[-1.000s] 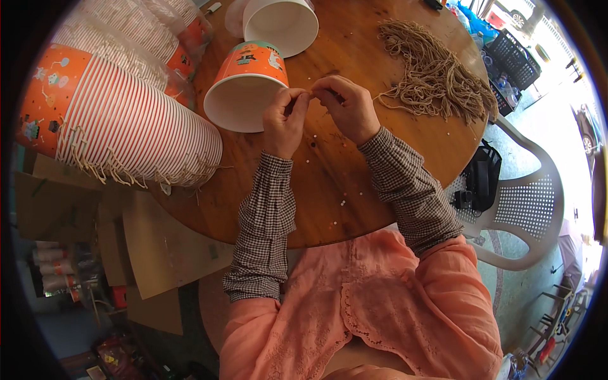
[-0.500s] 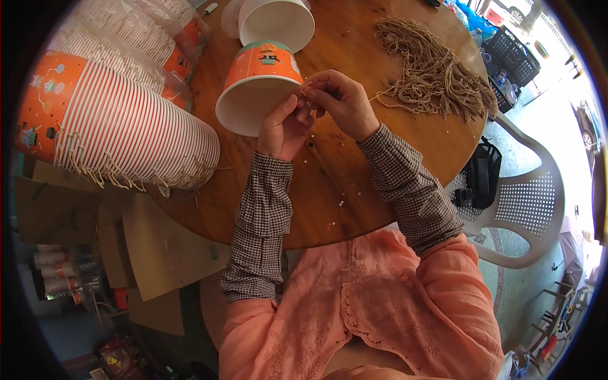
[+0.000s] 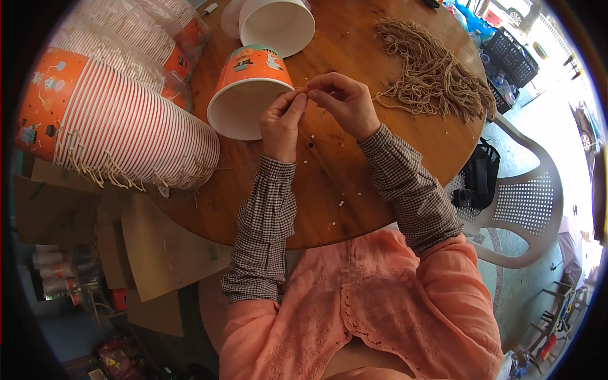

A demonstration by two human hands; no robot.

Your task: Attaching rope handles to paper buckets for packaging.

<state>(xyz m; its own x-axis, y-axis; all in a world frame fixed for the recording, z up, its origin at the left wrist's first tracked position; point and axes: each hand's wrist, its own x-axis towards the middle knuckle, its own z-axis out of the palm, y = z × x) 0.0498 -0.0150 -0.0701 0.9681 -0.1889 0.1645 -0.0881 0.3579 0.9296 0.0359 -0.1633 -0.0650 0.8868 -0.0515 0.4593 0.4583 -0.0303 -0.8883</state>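
Observation:
An orange paper bucket (image 3: 253, 69) with a white inside lies tipped on the wooden table, its mouth toward me. Just right of its rim, my left hand (image 3: 283, 117) and my right hand (image 3: 345, 104) meet fingertip to fingertip. Both are closed in a pinch on a thin tan cord (image 3: 302, 88), of which only a small bit shows between bucket and fingers. Whether the cord runs through the bucket's wall is hidden. A heap of the same tan cords (image 3: 437, 73) lies to the right on the table.
A long stack of nested buckets (image 3: 139, 123), cord ends hanging from it, lies at the left. Behind it are more bagged stacks (image 3: 120, 38). A white bucket (image 3: 278, 25) lies at the back. Cardboard (image 3: 164, 253) is below left; a plastic chair (image 3: 525, 196) stands right.
The orange bucket has shifted slightly left and turned a little. My left hand's fingers have come up into a pinch against my right fingertips; my right hand stays nearly in place.

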